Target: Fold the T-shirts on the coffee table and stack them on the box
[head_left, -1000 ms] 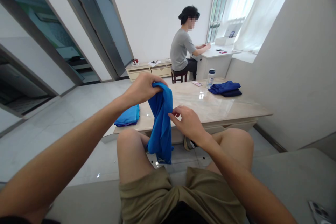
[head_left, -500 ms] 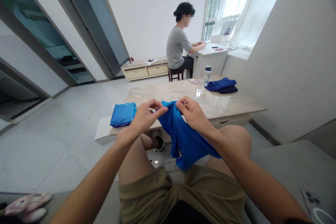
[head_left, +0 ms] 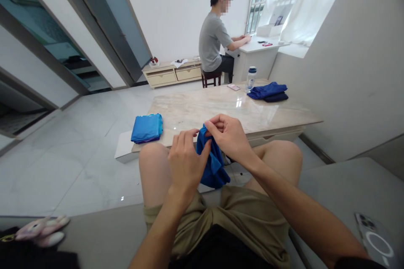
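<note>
Loose khaki shorts (head_left: 230, 210) are worn with a black top (head_left: 221, 246) whose sleeve (head_left: 356, 263) is cut short, leaving the forearms (head_left: 303, 210) and hands (head_left: 229, 136) bare.

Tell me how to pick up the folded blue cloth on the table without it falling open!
Come from the near side and slide flat fingers under the whole folded blue cloth, then lift it level. It lies flat near the table's edge, so that side is easy; pinching one layer could pull it open.

Home room, marble table (head_left: 195, 107), curtained window (head_left: 303, 4)
</note>
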Action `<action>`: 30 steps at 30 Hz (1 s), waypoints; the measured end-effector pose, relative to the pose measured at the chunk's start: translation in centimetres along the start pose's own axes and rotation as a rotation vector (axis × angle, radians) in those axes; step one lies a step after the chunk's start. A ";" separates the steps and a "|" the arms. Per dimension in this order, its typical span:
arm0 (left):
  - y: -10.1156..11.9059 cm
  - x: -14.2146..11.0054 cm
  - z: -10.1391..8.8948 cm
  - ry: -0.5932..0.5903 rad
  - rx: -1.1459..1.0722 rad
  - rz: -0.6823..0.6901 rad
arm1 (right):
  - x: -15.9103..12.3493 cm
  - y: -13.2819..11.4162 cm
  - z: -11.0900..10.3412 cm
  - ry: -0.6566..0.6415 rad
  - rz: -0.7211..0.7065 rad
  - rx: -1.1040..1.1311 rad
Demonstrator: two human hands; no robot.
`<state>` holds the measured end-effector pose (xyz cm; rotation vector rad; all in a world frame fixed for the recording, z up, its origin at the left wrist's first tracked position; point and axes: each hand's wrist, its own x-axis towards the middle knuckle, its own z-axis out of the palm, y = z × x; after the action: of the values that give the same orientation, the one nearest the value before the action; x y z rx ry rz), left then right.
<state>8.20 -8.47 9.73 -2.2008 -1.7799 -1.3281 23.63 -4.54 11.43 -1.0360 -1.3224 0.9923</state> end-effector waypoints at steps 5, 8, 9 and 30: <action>-1.1 0.7 0.2 -0.187 -0.192 -0.061 | -0.4 -0.2 -0.4 0.023 -0.021 -0.038; -1.3 1.3 -0.4 -0.300 -0.352 -0.100 | -0.4 -0.5 -0.7 0.023 -0.015 -0.044; -1.3 1.5 -0.6 -0.323 -0.368 -0.105 | -0.4 -0.5 -0.7 0.024 -0.011 -0.044; -2.3 1.8 0.2 -0.424 -0.896 -0.395 | -1.9 2.5 -1.2 -0.156 0.149 0.149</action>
<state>6.47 -6.14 9.59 -2.8066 -2.1134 -2.2344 24.83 -5.80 8.54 -0.9696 -1.2886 1.2864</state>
